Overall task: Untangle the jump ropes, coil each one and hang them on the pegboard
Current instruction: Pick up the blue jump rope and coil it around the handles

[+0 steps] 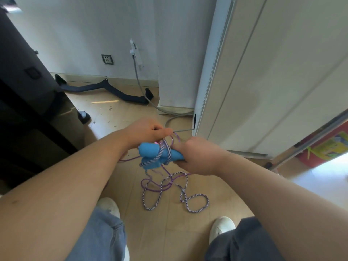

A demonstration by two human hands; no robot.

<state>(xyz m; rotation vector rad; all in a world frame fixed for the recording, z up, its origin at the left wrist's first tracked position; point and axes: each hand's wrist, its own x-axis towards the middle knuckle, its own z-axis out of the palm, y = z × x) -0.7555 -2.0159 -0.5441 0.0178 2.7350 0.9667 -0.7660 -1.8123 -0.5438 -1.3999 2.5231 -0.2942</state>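
Tangle of jump ropes [162, 153] held above the floor [169, 234]: the right hand [197, 157] clenches one blue handle [175, 155], apparently steadying the bundle, while the left hand's [146, 131] fingers [164, 132] pinch a strand at the knot, probably to work it free. Slack loops [190, 211] trail onto the floor.

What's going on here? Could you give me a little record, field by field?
Left hand: pinches the twisted purple-and-white rope just above the handles
Right hand: grips the blue foam jump-rope handles
Twisted rope: wound round the handles, rest looped on the tan floor
Thin purple cord: tangled in with it
Pegboard: not in view
Stage: untangling; nothing coiled yet
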